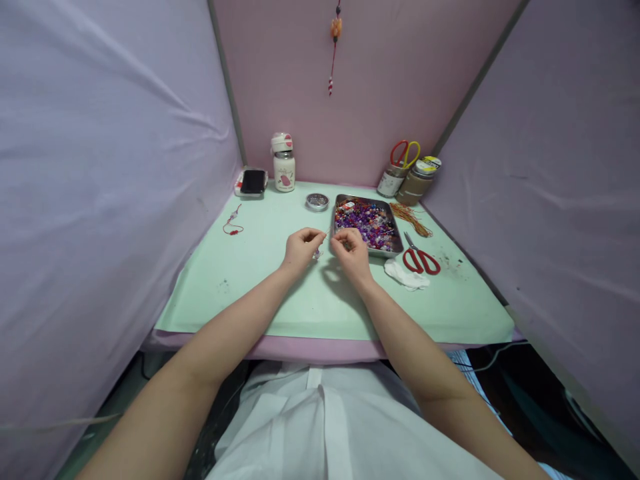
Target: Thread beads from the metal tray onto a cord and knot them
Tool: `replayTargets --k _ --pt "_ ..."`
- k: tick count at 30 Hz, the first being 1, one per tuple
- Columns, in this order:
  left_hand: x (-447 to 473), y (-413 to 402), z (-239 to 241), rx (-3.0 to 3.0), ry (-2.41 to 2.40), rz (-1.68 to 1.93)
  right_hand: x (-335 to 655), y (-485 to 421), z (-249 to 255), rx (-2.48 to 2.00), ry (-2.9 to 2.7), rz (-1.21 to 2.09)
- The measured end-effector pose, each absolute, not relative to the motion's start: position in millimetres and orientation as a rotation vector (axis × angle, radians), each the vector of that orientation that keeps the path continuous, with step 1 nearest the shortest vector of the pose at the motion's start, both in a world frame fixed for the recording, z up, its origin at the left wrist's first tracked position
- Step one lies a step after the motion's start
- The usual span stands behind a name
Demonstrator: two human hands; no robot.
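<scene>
My left hand (301, 248) is closed in a pinch above the middle of the table. A thin pale string shows at its fingertips, and a few small clear and purple beads (317, 254) hang just below them. Facing it, a short gap away, my right hand (353, 253) is also pinched; whatever lies between its fingers is too small to make out. Right behind that hand stands a metal tray (384, 253) full of mixed purple, red and clear beads (367, 223). A small round dish (317, 202) sits beyond my hands.
Red-handled scissors (421, 260) lie right of the tray near a crumpled white tissue (407, 274). Brown cords (411, 219) and two jars (391, 181) are behind. At left are a red beaded bracelet (233, 223), a black-topped box (252, 182) and a white bottle (285, 170).
</scene>
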State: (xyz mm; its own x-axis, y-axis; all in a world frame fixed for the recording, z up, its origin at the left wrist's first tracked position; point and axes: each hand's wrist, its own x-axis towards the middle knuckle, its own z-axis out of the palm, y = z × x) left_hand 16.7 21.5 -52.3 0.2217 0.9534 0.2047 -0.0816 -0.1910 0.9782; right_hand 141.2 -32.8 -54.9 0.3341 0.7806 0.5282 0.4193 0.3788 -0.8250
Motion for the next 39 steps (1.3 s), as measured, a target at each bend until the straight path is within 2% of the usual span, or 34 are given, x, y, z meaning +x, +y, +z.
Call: replayTargets --k 8,16,39 --pt "16 19 -58 1.878 0.934 1.412 143 -29 -56 -1.287 -1.221 0.436" --pt "14 14 -54 2.142 0.857 1.451 145 -26 -59 -1.302 -1.167 0.594" --pt "14 9 -48 2.084 0.766 1.280 147 -29 -49 -1.075 -0.813 0.967"
